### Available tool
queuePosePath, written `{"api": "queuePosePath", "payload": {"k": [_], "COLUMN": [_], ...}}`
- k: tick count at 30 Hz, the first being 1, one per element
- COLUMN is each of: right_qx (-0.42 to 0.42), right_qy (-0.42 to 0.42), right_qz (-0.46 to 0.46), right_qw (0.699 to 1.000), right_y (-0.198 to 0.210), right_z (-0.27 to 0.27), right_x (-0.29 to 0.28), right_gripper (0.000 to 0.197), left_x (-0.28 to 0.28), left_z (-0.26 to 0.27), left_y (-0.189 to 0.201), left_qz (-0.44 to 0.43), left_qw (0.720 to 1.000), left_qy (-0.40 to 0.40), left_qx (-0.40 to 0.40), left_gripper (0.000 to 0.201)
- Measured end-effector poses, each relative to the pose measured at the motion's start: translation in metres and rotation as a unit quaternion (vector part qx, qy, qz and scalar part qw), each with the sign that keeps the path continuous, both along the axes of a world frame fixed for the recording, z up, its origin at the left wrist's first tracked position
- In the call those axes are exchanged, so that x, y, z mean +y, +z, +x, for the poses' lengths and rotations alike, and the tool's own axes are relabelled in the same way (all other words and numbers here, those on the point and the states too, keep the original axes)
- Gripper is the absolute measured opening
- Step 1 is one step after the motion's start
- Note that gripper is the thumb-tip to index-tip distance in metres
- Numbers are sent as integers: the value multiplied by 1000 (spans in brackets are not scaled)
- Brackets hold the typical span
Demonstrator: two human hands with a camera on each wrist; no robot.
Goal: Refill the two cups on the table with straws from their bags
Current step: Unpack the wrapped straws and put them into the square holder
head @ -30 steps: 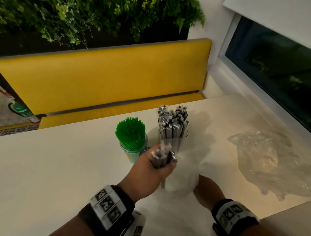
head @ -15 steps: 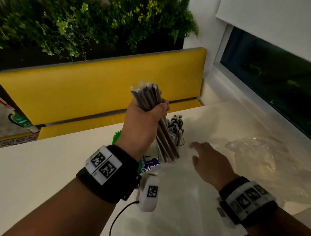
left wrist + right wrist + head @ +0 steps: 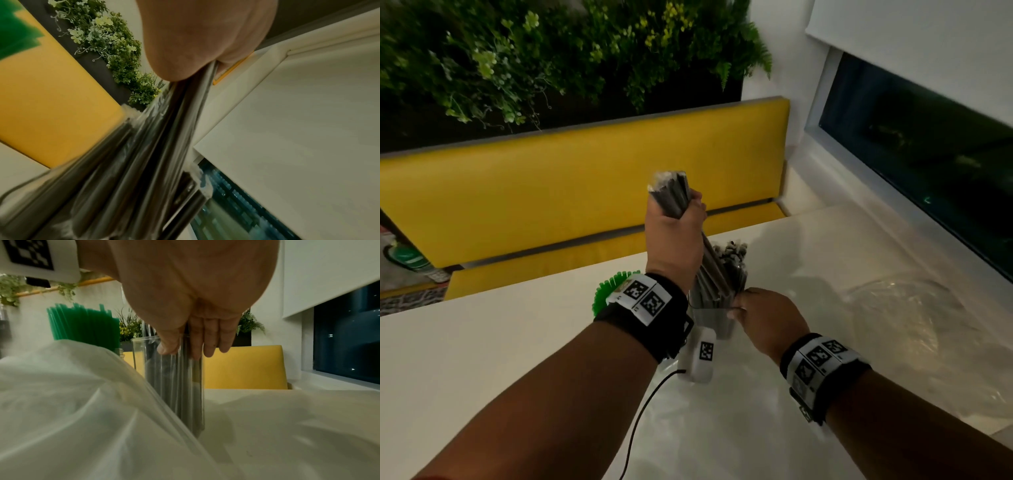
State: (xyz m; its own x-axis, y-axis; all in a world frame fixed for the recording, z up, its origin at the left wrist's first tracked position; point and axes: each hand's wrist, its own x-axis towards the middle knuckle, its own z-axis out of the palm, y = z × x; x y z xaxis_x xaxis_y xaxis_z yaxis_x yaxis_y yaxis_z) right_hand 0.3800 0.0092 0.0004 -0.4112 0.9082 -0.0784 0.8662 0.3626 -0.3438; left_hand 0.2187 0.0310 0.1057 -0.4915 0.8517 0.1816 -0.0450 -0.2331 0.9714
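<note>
A bundle of dark wrapped straws slants down from the left hand, which grips it in a fist above the tabletop. The bundle's lower ends are at the mouth of the clear cup. The right hand pinches that cup at its rim. Green straws stand just left of it, and a crumpled bag lies off to the right.

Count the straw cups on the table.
2. The clear cup of wrapped grey straws stands at centre, gripped by the right hand. The other, holding green straws, stands just left of it, its body hidden behind the left wrist.
</note>
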Motion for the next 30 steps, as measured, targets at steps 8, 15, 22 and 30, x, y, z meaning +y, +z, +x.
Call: {"api": "queuePosePath", "payload": {"k": [8,15,22,30], "right_qx": [-48,-49,-26,-48], "right_qy": [-1,6,-7,-27], "right_qz": [2,1,-29,5], "right_qw": [999,999,999,998], "right_y": [4,10,10,4], "right_z": [-5,-6,-6,-6], "right_x": [0,-1,2,-1], "right_gripper": [27,24,24,21], "left_x": [-14,-38,-25,-1], "left_z": [8,-21,8,25], "left_y": [-64,-19,58,-53], "left_qz": [-111,-212,-32,-200], "left_qw": [921,871,847,629], "left_qy": [-49,-198,-127,-229], "left_qx": [370,396,515,715], "left_gripper": [36,115,93,80]}}
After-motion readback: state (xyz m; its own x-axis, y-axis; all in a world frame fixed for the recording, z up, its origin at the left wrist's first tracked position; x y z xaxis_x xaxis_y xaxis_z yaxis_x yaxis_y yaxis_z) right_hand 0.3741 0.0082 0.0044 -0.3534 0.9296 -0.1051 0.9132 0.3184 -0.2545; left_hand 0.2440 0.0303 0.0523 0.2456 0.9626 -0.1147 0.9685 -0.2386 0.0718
